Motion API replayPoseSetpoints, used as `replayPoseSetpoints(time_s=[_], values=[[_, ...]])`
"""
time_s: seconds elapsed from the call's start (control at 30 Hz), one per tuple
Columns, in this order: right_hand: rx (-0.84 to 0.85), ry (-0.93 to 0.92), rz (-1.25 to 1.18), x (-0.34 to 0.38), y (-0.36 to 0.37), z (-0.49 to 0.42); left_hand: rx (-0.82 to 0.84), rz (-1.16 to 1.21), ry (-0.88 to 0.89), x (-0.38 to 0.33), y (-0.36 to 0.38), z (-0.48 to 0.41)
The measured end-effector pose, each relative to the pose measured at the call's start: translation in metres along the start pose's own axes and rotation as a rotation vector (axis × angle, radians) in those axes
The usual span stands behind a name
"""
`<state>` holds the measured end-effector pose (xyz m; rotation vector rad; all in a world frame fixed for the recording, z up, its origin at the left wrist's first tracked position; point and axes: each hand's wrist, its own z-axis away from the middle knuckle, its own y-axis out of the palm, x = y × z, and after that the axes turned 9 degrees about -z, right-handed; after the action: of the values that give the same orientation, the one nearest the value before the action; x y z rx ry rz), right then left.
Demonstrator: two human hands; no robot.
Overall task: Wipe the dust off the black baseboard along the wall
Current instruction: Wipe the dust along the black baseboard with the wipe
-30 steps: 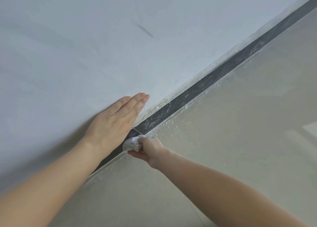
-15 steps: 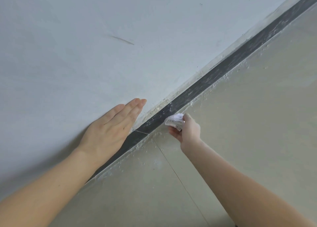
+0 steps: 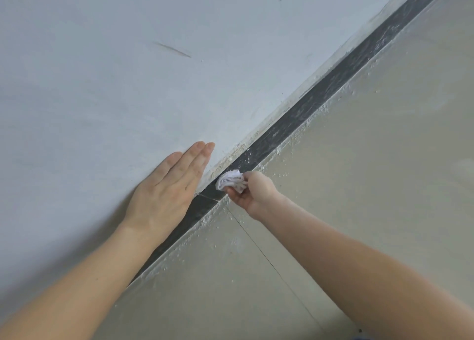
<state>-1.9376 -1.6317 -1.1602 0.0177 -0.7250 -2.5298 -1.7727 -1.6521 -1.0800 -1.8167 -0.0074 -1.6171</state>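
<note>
The black baseboard (image 3: 320, 101) runs diagonally from lower left to upper right between the wall and the floor, streaked with pale dust further up. My right hand (image 3: 252, 192) grips a crumpled white cloth (image 3: 230, 180) and presses it against the baseboard near a joint line. My left hand (image 3: 166, 193) lies flat on the wall just left of the cloth, fingers together and straight, covering part of the baseboard's upper edge.
The white wall (image 3: 128, 83) fills the upper left, with a dark scuff mark (image 3: 173, 49). Beige floor tiles (image 3: 372, 173) fill the right, with white plaster specks along the baseboard's foot and a thin tile seam (image 3: 256, 244).
My right hand slid the cloth up along the baseboard to the right, then came back down a little toward the joint line. My left hand stayed flat on the wall.
</note>
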Motion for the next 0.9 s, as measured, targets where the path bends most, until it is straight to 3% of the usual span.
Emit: replayPoseSetpoints(time_s=[0.13, 0.23, 0.3, 0.4, 0.53, 0.73, 0.9], values=[[-0.053, -0.197, -0.161, 0.031, -0.012, 0.002, 0.006, 0.039, -0.009, 0.001, -0.001, -0.001], [-0.145, -0.279, -0.069, 0.029, -0.019, 0.001, -0.006, 0.058, -0.005, 0.002, 0.000, 0.000], [-0.167, -0.216, 0.077, 0.006, -0.019, 0.001, -0.011, 0.061, -0.005, 0.001, 0.001, 0.000], [-0.013, 0.000, 0.240, -0.043, -0.012, 0.003, -0.017, 0.049, 0.000, 0.000, 0.001, 0.001], [0.117, 0.089, 0.147, -0.059, 0.008, 0.009, -0.007, 0.000, 0.024, 0.002, 0.000, 0.002], [-0.030, -0.207, -0.010, 0.006, 0.010, 0.003, -0.037, 0.043, -0.010, 0.001, 0.004, 0.000], [-0.094, -0.318, -0.232, 0.056, -0.005, 0.009, -0.056, 0.033, -0.015, -0.001, 0.006, 0.001]])
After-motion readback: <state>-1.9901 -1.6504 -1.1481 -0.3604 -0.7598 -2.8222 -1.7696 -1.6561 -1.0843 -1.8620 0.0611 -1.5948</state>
